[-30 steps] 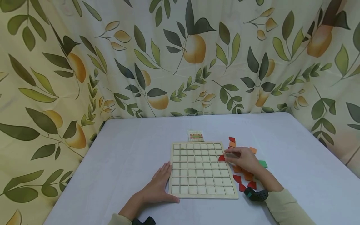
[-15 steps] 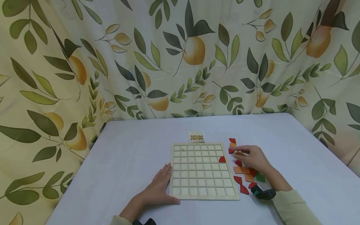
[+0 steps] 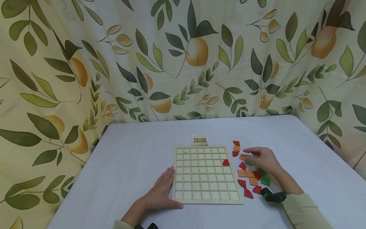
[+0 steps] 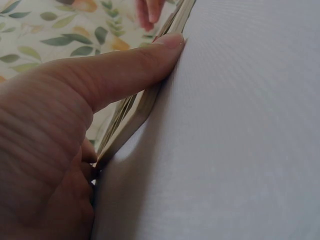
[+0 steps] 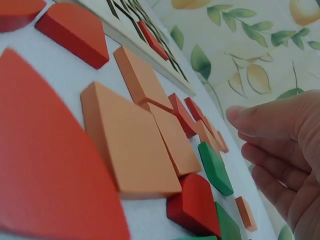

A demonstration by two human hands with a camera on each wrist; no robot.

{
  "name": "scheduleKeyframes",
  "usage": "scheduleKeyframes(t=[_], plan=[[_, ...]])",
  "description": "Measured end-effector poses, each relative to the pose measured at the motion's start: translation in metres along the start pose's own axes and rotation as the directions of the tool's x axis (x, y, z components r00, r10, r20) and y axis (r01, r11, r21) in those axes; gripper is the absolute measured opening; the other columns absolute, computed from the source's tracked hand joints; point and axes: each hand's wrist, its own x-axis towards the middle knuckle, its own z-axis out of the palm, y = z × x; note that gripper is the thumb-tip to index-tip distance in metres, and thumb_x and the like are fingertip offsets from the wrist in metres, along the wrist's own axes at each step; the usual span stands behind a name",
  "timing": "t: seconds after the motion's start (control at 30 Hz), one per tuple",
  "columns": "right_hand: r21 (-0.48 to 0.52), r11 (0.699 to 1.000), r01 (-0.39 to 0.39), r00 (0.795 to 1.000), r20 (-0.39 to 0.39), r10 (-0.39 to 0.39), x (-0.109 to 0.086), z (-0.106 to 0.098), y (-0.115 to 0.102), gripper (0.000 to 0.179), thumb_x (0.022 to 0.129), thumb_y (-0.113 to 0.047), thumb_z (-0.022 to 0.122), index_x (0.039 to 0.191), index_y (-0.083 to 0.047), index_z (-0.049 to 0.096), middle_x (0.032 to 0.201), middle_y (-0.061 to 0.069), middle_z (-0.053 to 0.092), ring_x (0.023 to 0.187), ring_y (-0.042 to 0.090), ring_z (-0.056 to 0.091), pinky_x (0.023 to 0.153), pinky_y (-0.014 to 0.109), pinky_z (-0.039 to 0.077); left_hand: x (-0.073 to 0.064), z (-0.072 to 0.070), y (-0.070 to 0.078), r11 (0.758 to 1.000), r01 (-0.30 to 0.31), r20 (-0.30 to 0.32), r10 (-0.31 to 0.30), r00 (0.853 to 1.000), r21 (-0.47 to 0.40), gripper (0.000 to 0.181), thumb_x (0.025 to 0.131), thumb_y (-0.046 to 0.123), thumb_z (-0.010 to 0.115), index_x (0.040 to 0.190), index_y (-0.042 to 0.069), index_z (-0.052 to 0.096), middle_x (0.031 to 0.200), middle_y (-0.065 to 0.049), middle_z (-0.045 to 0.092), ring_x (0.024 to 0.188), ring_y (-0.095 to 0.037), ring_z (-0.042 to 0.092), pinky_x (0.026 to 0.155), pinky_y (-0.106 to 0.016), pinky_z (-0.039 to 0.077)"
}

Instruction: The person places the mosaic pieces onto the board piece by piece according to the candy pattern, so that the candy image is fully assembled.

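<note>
Grid board: a flat, square board (image 3: 206, 201) of pale, wood-like material, its raised lines dividing it into small square cells, lying on a tabletop (image 3: 128, 165) covered in white cloth.
In the grid: one red quarter-round piece (image 3: 226, 162), in the right-hand column, third row from the far edge.
Loose pieces: right of the board, red rounded pieces (image 3: 241, 183), orange squares (image 3: 253, 181) and green pieces (image 3: 265, 181) lie scattered, some touching; they are thick and smooth with flat faces.
Pattern card: a small card (image 3: 199, 139), printed with a coloured design on a grid, just beyond the board's far edge.
Left hand: the hand (image 3: 162, 189) is spread around the near-left corner, fingers along the left side, thumb against the near edge.
Right hand: this hand (image 3: 264, 160) is released, hovering over the loose pieces, fingers loosely bent, thumb slightly apart.
Backdrop: a curtain (image 3: 183, 92) patterned with leaves and orange fruit.
</note>
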Motion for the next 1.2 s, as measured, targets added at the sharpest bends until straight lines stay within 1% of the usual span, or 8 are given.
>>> scheduleKeyframes(t=[0.13,0.3,0.37,0.5,0.63,0.87,1.03,1.2], plan=[[-0.011,1.000,-0.008,1.000,-0.002,0.008,0.001,-0.005,0.005,0.044,0.083,-0.029,0.068,0.117,0.000,0.062,0.121,0.025,0.053,0.110,0.039,0.045,0.081,0.047,0.049,0.000,0.000,-0.001,1.000,-0.011,-0.001,0.011,1.000,0.000,0.126,0.060,0.069,0.069,0.146,-0.001,0.010,0.152,-0.013,0.005,0.139,-0.024,-0.001,0.109,-0.044,0.006],[-0.020,1.000,0.003,0.999,-0.037,-0.004,0.002,-0.014,0.012,0.044,0.085,-0.026,0.067,0.118,0.003,0.060,0.121,0.026,0.053,0.112,0.042,0.043,0.084,0.053,0.045,0.000,-0.002,-0.001,1.000,-0.014,-0.005,0.014,1.000,0.006,0.125,0.060,0.069,0.068,0.146,-0.002,0.010,0.152,-0.013,0.005,0.139,-0.024,-0.001,0.109,-0.045,0.006],[-0.018,1.000,0.016,0.999,-0.039,-0.016,0.004,-0.017,0.014,0.044,0.085,-0.026,0.067,0.117,0.004,0.060,0.120,0.026,0.054,0.113,0.043,0.043,0.085,0.055,0.044,0.000,-0.002,-0.001,1.000,-0.011,-0.004,0.011,1.000,0.010,0.125,0.061,0.069,0.069,0.146,-0.002,0.010,0.152,-0.013,0.005,0.139,-0.024,0.000,0.109,-0.045,0.006],[-0.033,0.999,0.032,0.999,-0.035,-0.033,0.006,-0.021,0.018,0.046,0.085,-0.028,0.067,0.117,0.004,0.060,0.119,0.026,0.055,0.112,0.043,0.044,0.085,0.054,0.044,0.000,-0.003,-0.001,1.000,-0.003,0.000,0.003,1.000,0.013,0.125,0.060,0.068,0.069,0.146,-0.002,0.010,0.152,-0.013,0.005,0.139,-0.023,-0.001,0.109,-0.044,0.006],[-0.044,0.999,0.023,0.999,-0.035,-0.024,0.007,-0.024,0.025,0.046,0.085,-0.030,0.066,0.116,0.005,0.060,0.117,0.026,0.056,0.111,0.043,0.046,0.086,0.054,0.044,-0.001,-0.001,-0.002,1.000,0.003,0.004,-0.003,1.000,0.009,0.126,0.060,0.070,0.068,0.146,-0.001,0.010,0.153,-0.012,0.004,0.139,-0.022,-0.002,0.110,-0.043,0.005],[-0.012,1.000,-0.027,0.999,-0.029,0.027,0.007,-0.024,0.039,0.048,0.085,-0.030,0.067,0.117,0.005,0.059,0.113,0.024,0.059,0.107,0.039,0.049,0.083,0.045,0.049,-0.001,0.000,-0.002,1.000,-0.010,-0.002,0.010,1.000,0.010,0.126,0.059,0.070,0.068,0.146,-0.001,0.010,0.153,-0.011,0.004,0.139,-0.021,-0.002,0.110,-0.042,0.005],[-0.030,0.999,-0.034,0.999,-0.028,0.033,0.006,-0.023,0.043,0.051,0.084,-0.030,0.067,0.118,0.007,0.057,0.116,0.026,0.057,0.108,0.040,0.048,0.079,0.041,0.051,0.000,0.001,-0.002,1.000,-0.009,-0.003,0.009,1.000,0.009,0.126,0.059,0.071,0.068,0.146,0.000,0.010,0.153,-0.010,0.004,0.139,-0.021,-0.002,0.110,-0.042,0.005],[-0.040,0.999,-0.030,0.999,-0.024,0.029,0.004,-0.024,0.045,0.050,0.084,-0.027,0.068,0.119,0.008,0.056,0.116,0.026,0.056,0.106,0.039,0.048,0.075,0.032,0.051,0.000,0.000,-0.002,1.000,-0.006,0.001,0.006,1.000,0.006,0.126,0.060,0.070,0.068,0.146,0.000,0.009,0.153,-0.010,0.003,0.139,-0.021,-0.003,0.110,-0.042,0.005]])
